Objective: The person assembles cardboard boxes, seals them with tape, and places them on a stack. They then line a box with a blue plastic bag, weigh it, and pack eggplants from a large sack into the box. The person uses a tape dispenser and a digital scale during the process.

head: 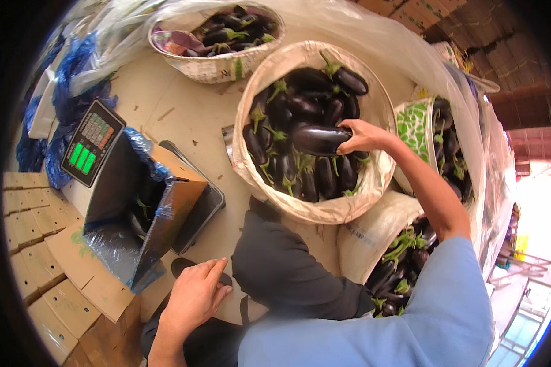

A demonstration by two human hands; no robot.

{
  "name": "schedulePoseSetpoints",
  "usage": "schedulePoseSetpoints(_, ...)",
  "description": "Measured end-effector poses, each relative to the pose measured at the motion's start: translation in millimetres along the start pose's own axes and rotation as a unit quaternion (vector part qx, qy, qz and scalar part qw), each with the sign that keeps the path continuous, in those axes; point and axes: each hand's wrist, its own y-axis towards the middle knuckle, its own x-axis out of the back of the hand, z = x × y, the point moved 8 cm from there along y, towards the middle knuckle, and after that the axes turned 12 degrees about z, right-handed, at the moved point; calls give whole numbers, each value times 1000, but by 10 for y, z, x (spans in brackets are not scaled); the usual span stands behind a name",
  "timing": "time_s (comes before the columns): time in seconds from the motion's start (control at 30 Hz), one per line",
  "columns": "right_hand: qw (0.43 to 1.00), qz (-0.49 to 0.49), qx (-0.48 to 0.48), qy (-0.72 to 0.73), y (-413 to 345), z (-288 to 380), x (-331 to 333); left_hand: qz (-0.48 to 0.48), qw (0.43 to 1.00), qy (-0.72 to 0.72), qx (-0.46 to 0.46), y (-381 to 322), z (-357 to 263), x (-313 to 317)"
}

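My right hand (363, 136) grips a large dark eggplant (319, 139) by its stem end, over a round basket lined with pale sheeting (298, 208). Beneath it, many more eggplants (303, 108) fill that basket, some showing green caps. My left hand (196, 289) is held above my lap, palm down, with nothing visible in it and its fingers close together. Left of centre, an open cardboard carton (183, 174) lined with blue plastic film (115, 257) stands on a scale platform (218, 195). Several eggplants (140, 225) lie in its shadowed inside.
The scale's display panel (93, 143) stands behind the carton, lit green. Another eggplant basket (211, 69) is at the back; a green-patterned basket (413, 128) and a white sack (362, 238) of eggplants are on the right. Stacked cartons (41, 257) line the left; plastic sheeting (349, 23) hangs behind.
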Motion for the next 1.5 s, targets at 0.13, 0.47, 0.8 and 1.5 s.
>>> schedulePoseSetpoints(0.13,905,15,43,422,-162,738,-158,-52,998,-33,-9,-114,-47,266)
schedulePoseSetpoints(0.47,798,234,274,482,206,2809,-564,-110,993,13,-49,-154,-25,-104)
schedulePoseSetpoints(0.8,900,279,321,-98,1004,4949,-1426,-94,991,84,-42,-316,-116,-514)
schedulePoseSetpoints(1.5,875,160,341,-305,1279,4821,-1638,-151,982,104,-42,-468,-112,-353)
